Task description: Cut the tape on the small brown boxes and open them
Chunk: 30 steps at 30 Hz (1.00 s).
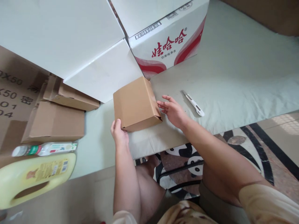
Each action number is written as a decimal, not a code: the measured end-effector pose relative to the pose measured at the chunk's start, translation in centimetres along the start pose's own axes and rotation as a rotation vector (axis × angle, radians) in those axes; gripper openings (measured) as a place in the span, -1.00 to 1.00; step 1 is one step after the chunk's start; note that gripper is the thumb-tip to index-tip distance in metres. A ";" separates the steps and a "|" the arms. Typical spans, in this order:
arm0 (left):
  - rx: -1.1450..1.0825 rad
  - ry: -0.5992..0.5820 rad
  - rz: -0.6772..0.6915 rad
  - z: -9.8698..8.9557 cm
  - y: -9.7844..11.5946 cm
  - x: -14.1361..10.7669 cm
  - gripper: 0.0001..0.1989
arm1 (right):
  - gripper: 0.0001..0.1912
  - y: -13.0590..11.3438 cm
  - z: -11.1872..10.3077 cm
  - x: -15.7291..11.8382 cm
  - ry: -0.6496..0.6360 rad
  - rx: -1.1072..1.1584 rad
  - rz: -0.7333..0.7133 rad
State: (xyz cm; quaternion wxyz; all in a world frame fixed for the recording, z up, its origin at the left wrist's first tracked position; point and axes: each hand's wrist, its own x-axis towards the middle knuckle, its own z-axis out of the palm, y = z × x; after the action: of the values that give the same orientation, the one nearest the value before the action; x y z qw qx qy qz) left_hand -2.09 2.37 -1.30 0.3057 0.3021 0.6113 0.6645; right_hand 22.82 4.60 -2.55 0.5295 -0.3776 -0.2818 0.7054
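A small brown cardboard box (134,101) lies on the pale green cloth in front of me. At its near left corner, my left hand (119,133) grips it, the thumb against the edge and the other fingers mostly hidden. My right hand (172,111) is beside the box's right side with its fingers apart; the fingertips are at that side, and I cannot tell how firmly they touch. A flap edge sticks out slightly at the near right corner. Right of that hand lies a white utility knife (192,103).
Behind the box stand a white carton with red lettering (169,46) and white boxes (105,71). To the left are brown cartons (56,121), a clear plastic bottle (45,149) and a yellow jug (38,177). The cloth-covered table (233,77) ends just before my knees.
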 end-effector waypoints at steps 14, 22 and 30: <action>-0.031 0.052 -0.048 -0.5 -0.3 0.2 -0.61 | -0.61 -0.2 -0.6 0.1 0.042 0.037 -0.073; -0.341 0.054 -0.320 -1.4 1.2 0.5 -0.72 | -0.58 -1.1 -3.9 0.1 0.564 -1.398 -0.383; -0.438 0.000 -0.382 0.1 3.0 -0.7 -0.66 | -0.36 -3.0 -5.8 -1.0 0.692 -1.637 -0.198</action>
State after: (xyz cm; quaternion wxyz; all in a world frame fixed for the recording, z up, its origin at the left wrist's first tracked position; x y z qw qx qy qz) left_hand -1.67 1.73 1.66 0.4834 0.1083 0.4991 0.7110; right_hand 29.36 4.50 -3.19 0.2080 -0.8030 -0.5526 0.0810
